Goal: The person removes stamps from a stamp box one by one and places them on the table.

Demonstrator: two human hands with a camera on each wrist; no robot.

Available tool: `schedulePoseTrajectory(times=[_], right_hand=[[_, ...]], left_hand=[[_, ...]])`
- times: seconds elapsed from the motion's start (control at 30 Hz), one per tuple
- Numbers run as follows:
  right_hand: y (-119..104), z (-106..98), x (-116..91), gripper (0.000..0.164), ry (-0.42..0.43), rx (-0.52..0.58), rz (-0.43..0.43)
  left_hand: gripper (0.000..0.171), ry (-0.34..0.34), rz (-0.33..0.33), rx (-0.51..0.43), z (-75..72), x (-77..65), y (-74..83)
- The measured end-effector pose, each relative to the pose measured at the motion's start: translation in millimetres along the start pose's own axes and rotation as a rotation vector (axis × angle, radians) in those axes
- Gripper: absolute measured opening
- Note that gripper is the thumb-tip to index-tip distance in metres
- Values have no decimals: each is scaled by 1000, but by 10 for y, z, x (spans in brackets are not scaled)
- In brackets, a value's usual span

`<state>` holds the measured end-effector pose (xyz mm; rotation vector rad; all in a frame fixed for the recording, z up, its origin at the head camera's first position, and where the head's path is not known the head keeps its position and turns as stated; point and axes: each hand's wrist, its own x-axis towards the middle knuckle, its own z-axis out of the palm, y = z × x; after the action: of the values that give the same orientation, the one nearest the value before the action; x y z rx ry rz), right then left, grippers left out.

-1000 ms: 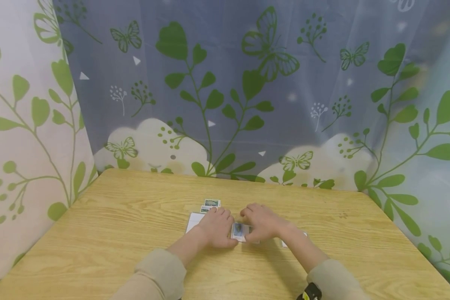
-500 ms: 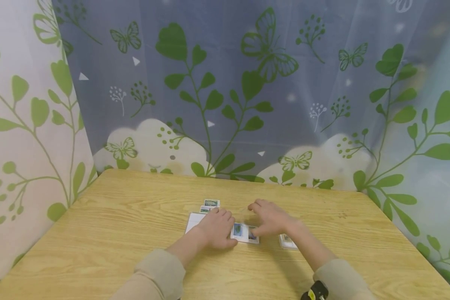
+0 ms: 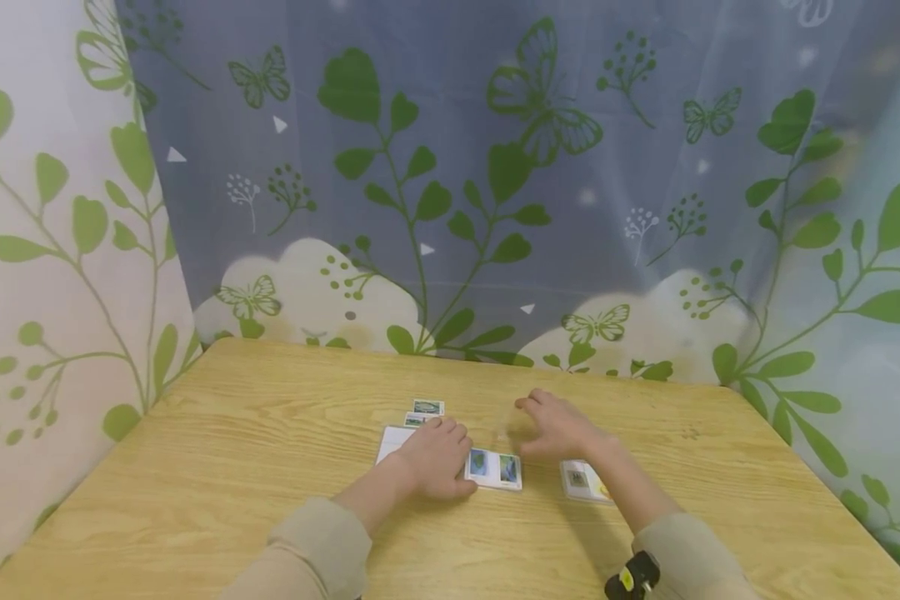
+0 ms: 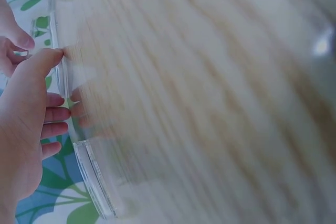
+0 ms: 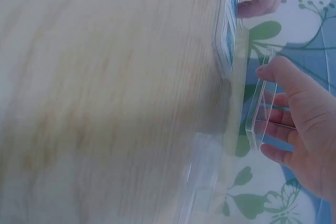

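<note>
My left hand (image 3: pixel 435 458) lies over the left end of a flat clear case (image 3: pixel 493 471) holding two blue-green stamps. Its thumb is at the near edge and its fingers at the far edge, gripping the case on the table. In the right wrist view that case (image 5: pixel 227 35) shows edge-on. My right hand (image 3: pixel 558 425) holds a thin clear plastic cover (image 5: pixel 260 100) tilted on edge, between thumb and fingers. The cover is raised apart from the case, beyond its right end, and is faint in the head view.
Another clear case (image 3: pixel 587 482) with a small stamp lies to the right, partly behind my right forearm. At left, a white-backed case (image 3: pixel 392 443) is partly under my left hand, with two loose stamps (image 3: pixel 427 407) beyond it. A patterned curtain (image 3: pixel 450 192) stands behind the wooden table (image 3: pixel 285 417).
My right hand has moved up and to the right with the clear cover, uncovering both stamps in the case. The right-hand case shows more from behind the forearm. My left hand has stayed put.
</note>
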<state>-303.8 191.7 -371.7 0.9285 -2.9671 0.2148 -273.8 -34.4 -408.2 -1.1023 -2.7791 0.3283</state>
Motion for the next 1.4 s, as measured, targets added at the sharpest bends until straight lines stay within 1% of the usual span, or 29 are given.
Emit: schedulePoseTrajectory(times=[0.3, 0.57, 0.83, 1.07, 1.4], right_hand=[[199, 26, 13, 65, -8, -24, 52], [288, 27, -6, 62, -12, -40, 89], [318, 35, -26, 62, -38, -69, 105], [309, 45, -17, 61, -57, -61, 119], [306, 76, 21, 59, -89, -75, 97]], left_hand=[[58, 6, 17, 14, -26, -32, 7], [57, -9, 17, 36, -53, -63, 11], [58, -6, 15, 47, -45, -77, 7], [61, -7, 13, 54, -28, -80, 3], [62, -6, 6, 44, -41, -98, -6]])
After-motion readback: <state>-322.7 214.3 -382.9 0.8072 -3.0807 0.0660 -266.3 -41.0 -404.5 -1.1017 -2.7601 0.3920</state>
